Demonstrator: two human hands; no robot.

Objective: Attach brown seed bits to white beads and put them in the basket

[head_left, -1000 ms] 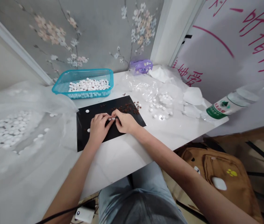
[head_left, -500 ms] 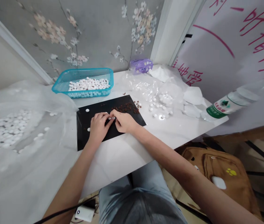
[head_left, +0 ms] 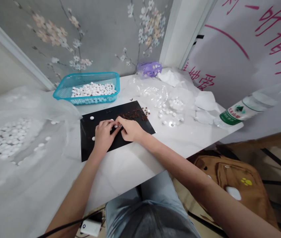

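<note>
Over a black board (head_left: 87, 144), my left hand (head_left: 103, 135) and my right hand (head_left: 130, 130) meet fingertip to fingertip. Both are closed in a pinch around a small white round piece (head_left: 116, 126), which shows between thumbs and forefingers. The fingers partly hide it, and I cannot make out its details. More white round pieces (head_left: 92, 118) lie on the board near my left hand. Just past my right hand, small dark brown bits (head_left: 133, 114) are scattered over the board's far right part.
A teal basket (head_left: 65, 99) with many white pieces stands behind the board. At left, a sheet of thin plastic (head_left: 56, 158) bears more of them. Clear plastic bags (head_left: 155, 94) and loose white pieces lie at right, near a tilted water bottle (head_left: 237, 114). Below hangs a brown backpack (head_left: 249, 198).
The fingertips have shifted slightly around the small white piece, which shows at a different angle. The view has moved a little; the rest looks the same.
</note>
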